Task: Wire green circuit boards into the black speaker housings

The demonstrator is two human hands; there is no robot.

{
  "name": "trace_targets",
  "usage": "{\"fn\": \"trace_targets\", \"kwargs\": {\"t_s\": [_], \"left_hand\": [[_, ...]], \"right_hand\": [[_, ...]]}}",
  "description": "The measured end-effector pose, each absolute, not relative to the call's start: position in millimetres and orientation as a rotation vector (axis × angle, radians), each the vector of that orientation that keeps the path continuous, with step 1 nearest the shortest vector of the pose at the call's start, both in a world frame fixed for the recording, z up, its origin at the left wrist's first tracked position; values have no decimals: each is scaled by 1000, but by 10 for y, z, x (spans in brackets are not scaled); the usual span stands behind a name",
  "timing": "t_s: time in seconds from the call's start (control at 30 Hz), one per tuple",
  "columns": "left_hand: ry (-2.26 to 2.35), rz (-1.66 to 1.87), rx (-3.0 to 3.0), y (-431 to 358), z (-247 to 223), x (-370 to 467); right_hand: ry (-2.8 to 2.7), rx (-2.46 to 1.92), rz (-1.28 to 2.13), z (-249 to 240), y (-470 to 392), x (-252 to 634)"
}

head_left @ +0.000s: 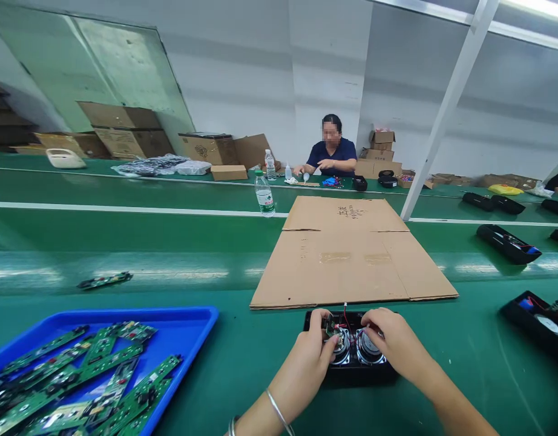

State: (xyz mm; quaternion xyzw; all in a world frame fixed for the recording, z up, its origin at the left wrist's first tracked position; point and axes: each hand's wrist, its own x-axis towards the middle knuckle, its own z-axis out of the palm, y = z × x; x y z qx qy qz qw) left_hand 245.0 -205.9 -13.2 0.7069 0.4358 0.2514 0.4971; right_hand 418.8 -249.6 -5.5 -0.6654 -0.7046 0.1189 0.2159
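Note:
A black speaker case lies in front of me with its inside facing up, showing two round speakers side by side. My left hand, with bangles at the wrist, is closed at the case's left end on a small circuit board, partly hidden by the fingers. Over the right speaker, the fingertips of my right hand are pinched together; what they hold is hidden. Thin red wires run between the hands, and a small white connector sticks up beyond the case.
A blue tray of green circuit boards stands at left, with a single board beyond it. Flat cardboard lies ahead. More black cases are at right. A water bottle stands near a co-worker seated opposite.

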Motion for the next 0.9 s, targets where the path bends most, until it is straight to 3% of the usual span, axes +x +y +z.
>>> {"fn": "trace_targets", "kwargs": {"t_s": [0.1, 0.23, 0.37, 0.5, 0.73, 0.8, 0.9], "left_hand": [[1035, 634, 1628, -2043, -143, 2460], [1011, 618, 1557, -2023, -139, 2463], [1028, 603, 1548, -2022, -121, 2454], [1008, 627, 1512, -2029, -107, 2459], [1035, 656, 1528, -2015, -141, 2460], [1036, 660, 1554, -2015, -161, 2456], [1018, 664, 1611, -2023, -186, 2458]], "right_hand": [[-1786, -1646, 408, -137, -2434, 4158], [-1420, -1506, 774, -279, -2381, 4038], [-1416, -1476, 974, -315, -2376, 3995], [-1702, -1575, 660, -330, -2389, 4015], [-2054, -1719, -269, -472, -2384, 4001], [-2052, -1758, -340, -451, -2388, 3984], [-2064, -1725, -153, -379, -2414, 3957]]}}
